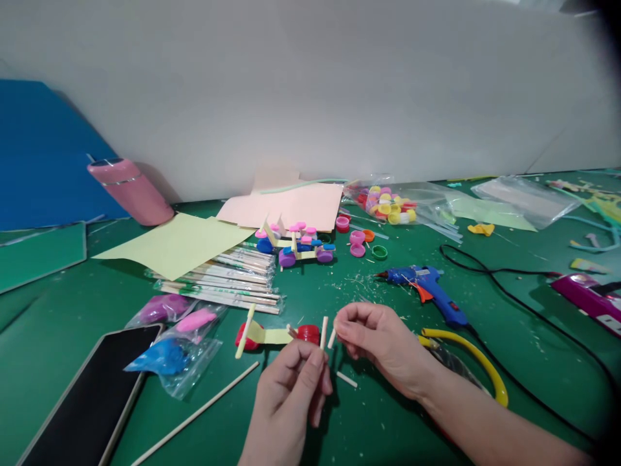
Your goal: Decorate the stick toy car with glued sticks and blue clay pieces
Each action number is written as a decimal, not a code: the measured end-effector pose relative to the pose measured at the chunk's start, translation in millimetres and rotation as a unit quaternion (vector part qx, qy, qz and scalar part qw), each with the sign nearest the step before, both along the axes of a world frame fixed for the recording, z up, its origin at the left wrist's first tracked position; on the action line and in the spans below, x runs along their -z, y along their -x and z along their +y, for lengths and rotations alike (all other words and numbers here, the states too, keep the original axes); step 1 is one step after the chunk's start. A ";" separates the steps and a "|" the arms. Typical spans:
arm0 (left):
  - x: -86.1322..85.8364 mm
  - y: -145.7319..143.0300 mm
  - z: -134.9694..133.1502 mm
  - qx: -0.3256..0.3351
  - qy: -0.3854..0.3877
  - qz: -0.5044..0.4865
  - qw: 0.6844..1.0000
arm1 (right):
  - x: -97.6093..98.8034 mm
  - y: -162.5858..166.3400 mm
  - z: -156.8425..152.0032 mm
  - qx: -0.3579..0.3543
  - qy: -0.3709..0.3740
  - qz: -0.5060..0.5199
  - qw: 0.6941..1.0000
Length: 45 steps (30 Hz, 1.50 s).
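My left hand (pixel 297 388) pinches a short piece of wooden stick (pixel 323 330), held nearly upright between thumb and fingertips. Close by on the right, my right hand (pixel 371 340) grips another short wooden stick piece (pixel 332 338), tilted and apart from the first. A third short stick piece (pixel 347 379) lies on the green table below them. Just behind my left hand sits a small paper car (pixel 272 336) with red bottle-cap wheels and a stick across its left end; my fingers partly hide it. A long wooden stick (pixel 198 411) rests to the left.
A blue glue gun (pixel 427 285) with a black cord lies right of my hands, near yellow-handled pliers (pixel 478 356). Finished-looking cars (pixel 295 246), packed sticks (pixel 228 278) and bottle caps (pixel 358 243) stand behind. At left are a phone (pixel 92 395) and clay bags (pixel 169 349).
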<state>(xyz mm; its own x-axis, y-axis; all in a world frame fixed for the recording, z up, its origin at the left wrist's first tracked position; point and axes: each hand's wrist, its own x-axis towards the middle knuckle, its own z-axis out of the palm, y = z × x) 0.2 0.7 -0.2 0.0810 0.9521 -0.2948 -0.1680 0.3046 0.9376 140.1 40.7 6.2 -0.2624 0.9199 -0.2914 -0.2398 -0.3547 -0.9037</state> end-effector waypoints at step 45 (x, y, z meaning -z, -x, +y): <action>-2.4 -1.1 -1.1 0.008 0.032 -0.043 0.999 | -2.8 2.3 -0.5 0.009 0.000 -0.032 0.999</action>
